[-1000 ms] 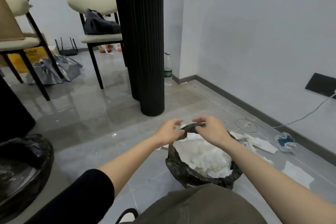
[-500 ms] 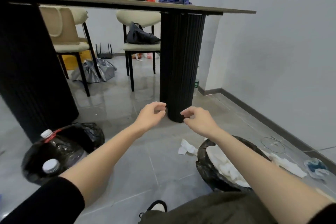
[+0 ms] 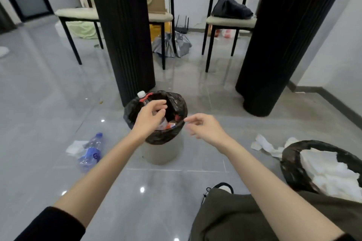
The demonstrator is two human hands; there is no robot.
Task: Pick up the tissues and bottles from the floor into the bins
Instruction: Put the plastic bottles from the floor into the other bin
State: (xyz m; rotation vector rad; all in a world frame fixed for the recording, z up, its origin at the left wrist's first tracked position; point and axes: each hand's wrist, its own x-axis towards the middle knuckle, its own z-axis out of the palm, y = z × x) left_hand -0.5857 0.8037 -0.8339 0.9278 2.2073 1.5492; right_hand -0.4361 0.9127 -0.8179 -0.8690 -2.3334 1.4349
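Lying on its side at the left of the tiled floor [image 3: 39,94], a blue-capped bottle [image 3: 91,151] was pictured partly over a flat tissue [image 3: 74,146], both near the bottle bin [image 3: 162,152] and not yet collected. A white-capped bottle [image 3: 141,95] was shown jutting above the bin's black liner [image 3: 177,103] at the far left of the rim. The left hand [image 3: 149,119] was held over the bin's mouth with fingers loosely curled and nothing seen in its grasp. The right hand [image 3: 205,129] was held just beside the right rim, likewise loosely curled and empty, though whether a fingertip touched the liner could not be told. Further right, a crumpled tissue [image 3: 262,143] lay on the floor just beside the tissue bin [image 3: 288,164], which was heaped with white paper. The step in hand was judged to be a turn toward the litter on the floor. The blue-capped bottle would best be gripped round its body by the left hand, lifted clear of the flat tissue and dropped into the gap right of the jutting bottle, so that nothing was knocked out; both tissues would best be gathered for the right-hand bin. Open floor was available left of the bottle bin and between the two bins. The far side was closed off by the left table leg [image 3: 125,25] and the right table leg [image 3: 284,45], and the near right by the person's own bent leg [image 3: 244,219].
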